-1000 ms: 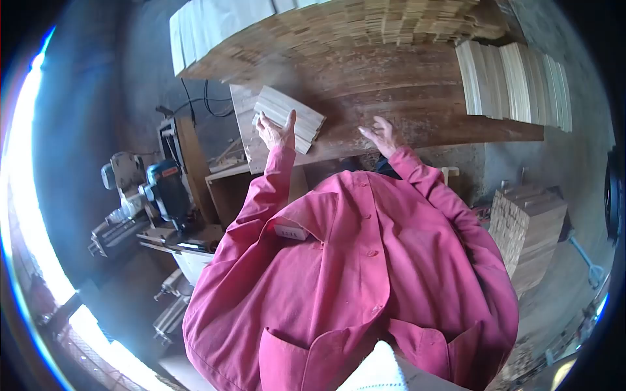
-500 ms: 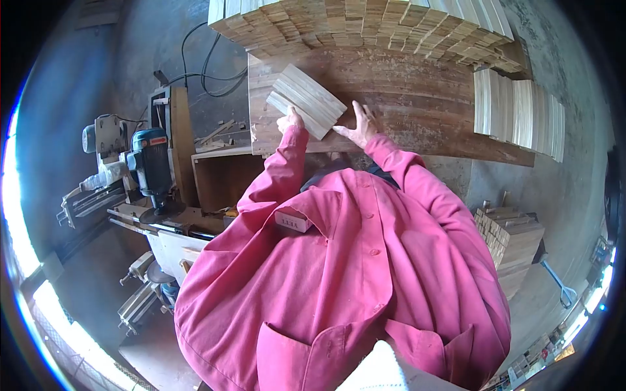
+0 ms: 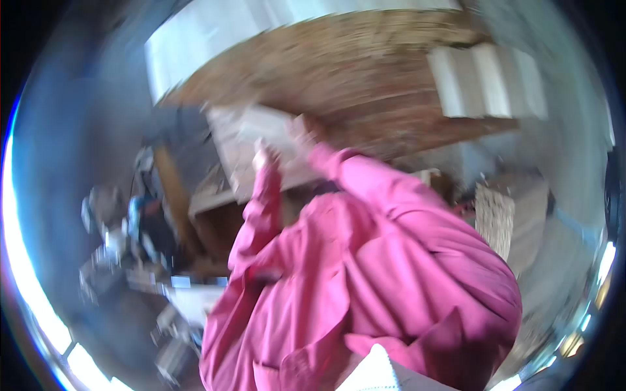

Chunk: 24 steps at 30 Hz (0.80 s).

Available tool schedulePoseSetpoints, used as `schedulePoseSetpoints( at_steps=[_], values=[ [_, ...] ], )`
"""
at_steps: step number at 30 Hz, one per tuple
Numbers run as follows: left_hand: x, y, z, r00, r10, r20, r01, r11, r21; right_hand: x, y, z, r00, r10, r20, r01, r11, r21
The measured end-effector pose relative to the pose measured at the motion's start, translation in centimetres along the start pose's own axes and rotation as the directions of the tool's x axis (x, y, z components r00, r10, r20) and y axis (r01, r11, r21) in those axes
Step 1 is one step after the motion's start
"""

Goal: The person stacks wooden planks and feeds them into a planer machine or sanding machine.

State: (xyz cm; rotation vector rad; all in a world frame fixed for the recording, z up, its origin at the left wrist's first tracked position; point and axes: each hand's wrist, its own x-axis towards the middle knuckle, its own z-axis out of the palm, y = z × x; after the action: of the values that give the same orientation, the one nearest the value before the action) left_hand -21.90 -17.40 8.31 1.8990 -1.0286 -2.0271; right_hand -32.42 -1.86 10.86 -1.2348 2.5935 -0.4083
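Motion blur smears this moment strongly. A pale slab of wooden strips (image 3: 259, 122) lies on the left end of the wooden bench (image 3: 365, 98), its outline washed out by glare. At its near edge is my left hand (image 3: 266, 155), fingers closed on the wood as far as the blur shows. My right hand (image 3: 303, 130) is at the slab's right side; its fingers are too smeared to read. Both arms reach forward in pink sleeves.
A long stack of wooden strips (image 3: 313, 36) runs along the bench's far side. Another pale stack (image 3: 489, 81) stands at its right end. A wood pile (image 3: 495, 218) sits lower right. Blurred machinery (image 3: 143, 225) and an open-fronted box (image 3: 218, 228) are at left.
The whole view has swung and blurred, with the bench now tilted. My right hand has come closer to my left, beside the slab. My left hand stays at its near edge.
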Motion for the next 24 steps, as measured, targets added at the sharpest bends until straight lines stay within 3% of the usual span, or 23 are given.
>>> schedulePoseSetpoints(
  at_steps=[1,2,3,5,9,11,15,17,19,20,22,23,24],
  values=[
    [1.6,0.2,0.0,0.999,-0.006,0.045,0.004,0.999,0.05,1.5,-0.4,-1.0,0.977,0.091,0.193,-0.087,0.996,-0.029],
    [1.2,0.7,0.6,0.998,-0.031,0.046,0.03,0.999,0.023,-0.7,-1.0,-1.7,0.988,0.053,-0.145,-0.085,0.971,-0.225],
    [0.8,1.0,0.6,0.994,-0.054,0.1,0.052,0.998,0.019,-0.7,-1.3,-3.3,0.994,0.103,-0.035,-0.108,0.972,-0.211],
    [-2.8,1.6,0.9,0.993,0.085,0.086,-0.098,0.982,0.163,-1.2,-0.5,-6.1,0.997,0.042,0.069,-0.031,0.987,-0.159],
    [-0.8,0.9,-0.2,0.978,0.155,0.138,-0.177,0.97,0.168,-3.1,3.3,-7.1,0.998,0.047,0.039,-0.047,0.999,-0.014],
    [-1.6,0.6,0.0,0.968,0.177,0.179,-0.215,0.952,0.219,-6.7,6.6,-8.1,0.988,0.08,-0.133,-0.068,0.994,0.091],
    [-2.8,-1.2,3.0,0.935,0.134,0.329,-0.232,0.931,0.281,-14.0,13.4,-11.6,0.934,0.249,-0.256,-0.215,0.965,0.151],
    [-5.1,-2.5,7.0,0.9,0.118,0.419,-0.288,0.884,0.369,-16.5,17.0,-12.1,0.884,0.438,-0.164,-0.399,0.89,0.221],
    [-4.2,-5.2,10.9,0.805,0.084,0.588,-0.386,0.826,0.411,-18.4,20.6,-14.1,0.799,0.6,-0.031,-0.555,0.758,0.343],
    [-5.4,-6.0,13.7,0.747,0.023,0.664,-0.398,0.815,0.421,-18.9,22.7,-14.2,0.794,0.607,-0.034,-0.557,0.749,0.358],
    [-9.1,-8.0,20.1,0.641,-0.066,0.765,-0.452,0.773,0.445,-20.0,26.9,-13.0,0.68,0.724,0.111,-0.654,0.533,0.537],
    [-11.1,-8.9,23.5,0.596,-0.092,0.797,-0.495,0.74,0.456,-20.7,29.7,-12.0,0.679,0.726,0.112,-0.649,0.522,0.553],
    [-13.0,-9.7,26.8,0.598,-0.162,0.785,-0.444,0.748,0.493,-21.3,32.7,-10.7,0.718,0.682,0.139,-0.53,0.407,0.744]
  ],
)
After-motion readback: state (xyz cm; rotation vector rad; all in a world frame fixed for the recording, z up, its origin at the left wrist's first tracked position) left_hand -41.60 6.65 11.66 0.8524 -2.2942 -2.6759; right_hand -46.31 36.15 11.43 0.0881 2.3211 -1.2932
